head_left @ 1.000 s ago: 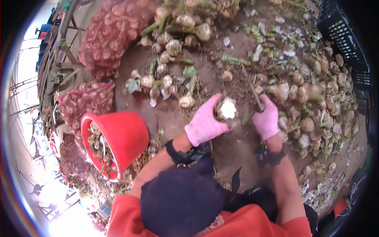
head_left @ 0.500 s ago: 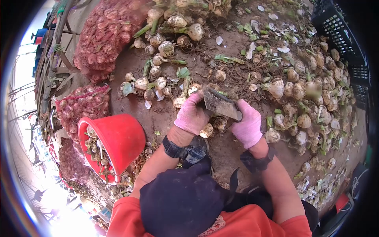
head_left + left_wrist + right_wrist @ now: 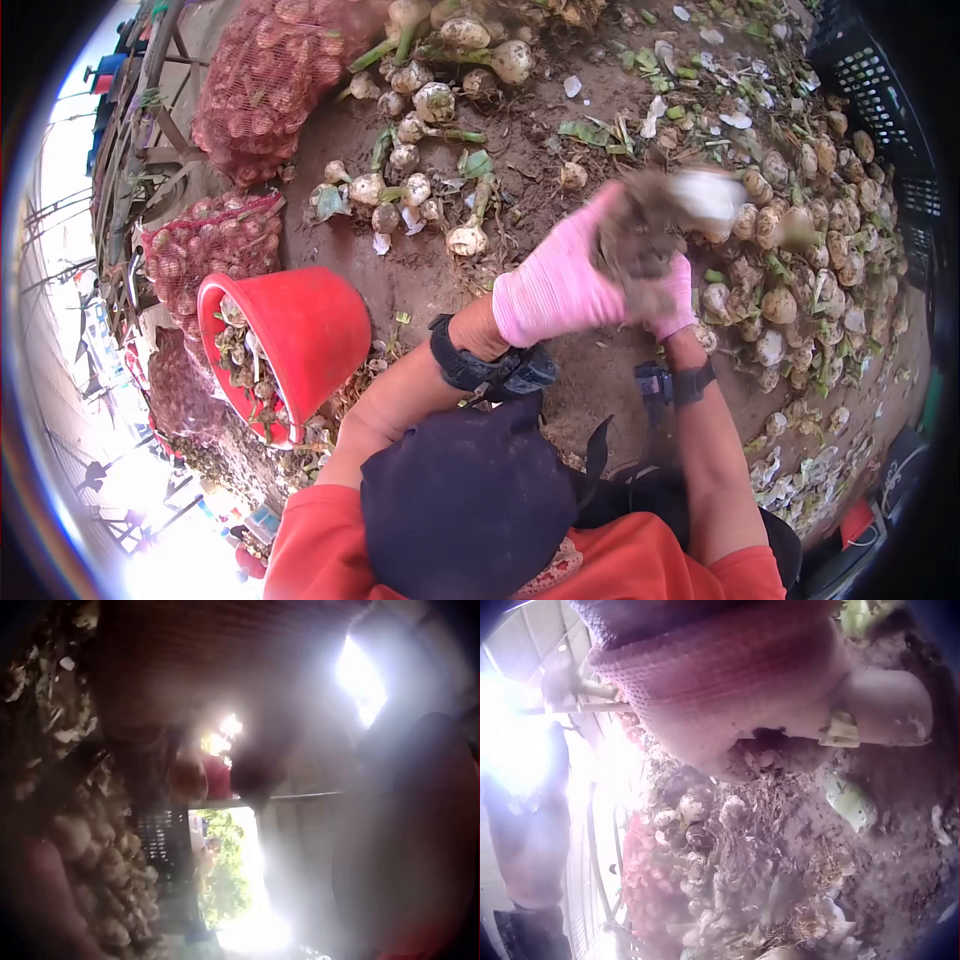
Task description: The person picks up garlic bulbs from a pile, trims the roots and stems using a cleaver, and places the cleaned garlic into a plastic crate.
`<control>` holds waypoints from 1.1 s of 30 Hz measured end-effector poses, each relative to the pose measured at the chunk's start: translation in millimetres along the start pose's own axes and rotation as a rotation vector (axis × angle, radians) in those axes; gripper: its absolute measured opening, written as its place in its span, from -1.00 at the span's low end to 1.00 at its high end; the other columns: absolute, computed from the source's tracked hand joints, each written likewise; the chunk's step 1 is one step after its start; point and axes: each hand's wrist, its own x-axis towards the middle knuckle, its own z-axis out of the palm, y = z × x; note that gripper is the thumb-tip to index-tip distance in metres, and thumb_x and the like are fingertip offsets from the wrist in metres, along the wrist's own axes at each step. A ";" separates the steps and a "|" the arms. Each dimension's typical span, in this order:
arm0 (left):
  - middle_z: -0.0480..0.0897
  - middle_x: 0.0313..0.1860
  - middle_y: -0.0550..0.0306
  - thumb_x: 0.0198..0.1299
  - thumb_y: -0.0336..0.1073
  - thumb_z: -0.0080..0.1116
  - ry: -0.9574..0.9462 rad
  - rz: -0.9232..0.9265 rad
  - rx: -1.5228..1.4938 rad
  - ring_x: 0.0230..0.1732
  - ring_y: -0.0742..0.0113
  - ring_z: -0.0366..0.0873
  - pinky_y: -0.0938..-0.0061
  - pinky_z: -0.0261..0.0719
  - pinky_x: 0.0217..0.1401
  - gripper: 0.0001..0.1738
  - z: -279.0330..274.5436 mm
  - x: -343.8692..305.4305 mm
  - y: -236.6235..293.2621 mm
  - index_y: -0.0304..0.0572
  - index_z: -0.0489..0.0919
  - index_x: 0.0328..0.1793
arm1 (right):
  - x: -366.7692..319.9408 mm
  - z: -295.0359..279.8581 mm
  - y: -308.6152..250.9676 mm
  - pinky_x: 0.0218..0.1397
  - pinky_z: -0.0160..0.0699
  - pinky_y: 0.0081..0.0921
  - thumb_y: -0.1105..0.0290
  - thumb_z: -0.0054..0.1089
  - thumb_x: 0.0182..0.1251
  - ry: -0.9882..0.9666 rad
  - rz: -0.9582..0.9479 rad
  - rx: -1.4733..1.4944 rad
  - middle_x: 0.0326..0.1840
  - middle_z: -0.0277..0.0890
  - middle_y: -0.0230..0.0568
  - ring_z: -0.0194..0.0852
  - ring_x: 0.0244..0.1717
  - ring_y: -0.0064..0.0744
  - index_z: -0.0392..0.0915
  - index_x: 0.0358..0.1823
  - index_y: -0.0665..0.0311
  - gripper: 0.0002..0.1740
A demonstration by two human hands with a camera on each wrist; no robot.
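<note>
My left hand (image 3: 560,280), in a pink glove, reaches across to the right in the head view, its fingers blurred and soil-brown. At its fingertips is a garlic bulb (image 3: 707,195), a white blur close above the heap of bulbs. My right hand (image 3: 674,298), also gloved in pink, lies partly hidden behind the left. In the right wrist view this hand grips a knife (image 3: 889,705), whose broad blade points right with a green scrap stuck to it. The left wrist view is dark and blurred.
Many trimmed bulbs (image 3: 780,300) lie heaped at the right, near black plastic crates (image 3: 865,85). Untrimmed garlic with stems (image 3: 465,240) lies ahead on the soil. A tilted red bucket (image 3: 320,330) and red mesh sacks (image 3: 265,100) stand at the left.
The knife passed over the left hand half a second ago, the hands side by side. Since then the left hand has swung right with the bulb, covering part of the right hand.
</note>
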 end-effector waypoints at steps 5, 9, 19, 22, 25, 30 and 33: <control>0.51 -0.06 -0.01 -0.01 -0.35 0.29 -0.147 -0.243 1.788 0.09 0.05 0.47 0.19 0.39 0.21 -0.47 -53.1 -41.3 -43.3 -0.14 0.46 0.16 | -1.7 -12.1 -36.2 -0.40 0.37 -0.56 0.62 0.10 0.09 -0.075 0.043 -0.151 -0.53 0.45 -0.35 0.35 -0.48 -0.61 0.46 -0.11 0.48 -0.71; 0.47 -0.13 -0.08 -0.04 -0.31 0.21 -0.046 -0.088 2.081 0.03 -0.03 0.44 0.15 0.32 0.21 -0.56 -89.0 -76.4 -93.2 -0.15 0.52 0.04 | 0.6 -16.0 -29.1 -0.44 0.33 -0.58 0.49 0.27 0.11 -0.011 -0.015 -0.089 -0.54 0.39 -0.41 0.27 -0.51 -0.64 0.46 -0.04 0.50 -0.62; 0.58 0.04 0.05 0.00 -0.17 0.38 0.209 -0.110 0.236 0.09 0.29 0.54 0.40 0.43 0.25 -0.33 -80.8 -28.6 -6.1 -0.37 0.42 0.20 | -15.4 -8.6 -87.2 -0.45 0.32 -0.53 0.44 0.29 0.11 -0.169 -0.051 -0.047 -0.61 0.28 -0.43 0.19 -0.52 -0.63 0.45 -0.30 0.39 -0.78; 0.58 0.02 0.13 0.09 -0.26 0.30 0.217 -0.051 0.283 0.04 0.37 0.53 0.37 0.31 0.36 -0.35 -101.1 -33.7 -23.1 -0.41 0.34 0.26 | -22.8 -5.1 -107.6 -0.43 0.38 -0.44 0.46 0.25 0.06 -0.239 -0.157 -0.263 -0.61 0.34 -0.24 0.36 -0.55 -0.41 0.42 -0.33 0.32 -0.81; 0.58 0.05 0.12 0.07 -0.22 0.33 0.120 -0.065 0.403 0.04 0.37 0.53 0.36 0.12 0.46 -0.21 -116.2 -30.5 -42.5 -0.47 0.23 0.33 | -32.2 0.8 -119.1 -0.37 0.44 -0.28 0.49 0.21 -0.03 -0.270 -0.185 -0.324 -0.54 0.43 -0.02 0.50 -0.45 0.00 0.43 -0.32 0.27 -0.79; 0.56 0.05 0.17 0.03 -0.33 0.38 0.088 0.125 0.723 0.02 0.31 0.56 0.32 0.37 0.26 -0.16 -95.7 -44.5 -27.8 -0.27 0.16 0.40 | -47.8 3.0 -141.3 -0.23 0.50 -0.14 0.50 0.21 -0.19 -0.319 -0.348 -0.640 -0.34 0.50 -0.02 0.51 -0.23 0.12 0.43 -0.28 0.22 -0.67; 0.57 0.03 0.15 -0.03 -0.52 0.39 0.057 0.258 0.199 -0.08 0.35 0.59 0.35 0.56 0.06 -0.09 -84.1 -43.8 -35.0 -0.27 0.05 0.39 | -52.5 5.4 -140.0 -0.23 0.51 -0.15 0.50 0.20 -0.20 -0.333 -0.382 -0.601 -0.31 0.51 -0.05 0.51 -0.21 0.11 0.43 -0.29 0.22 -0.68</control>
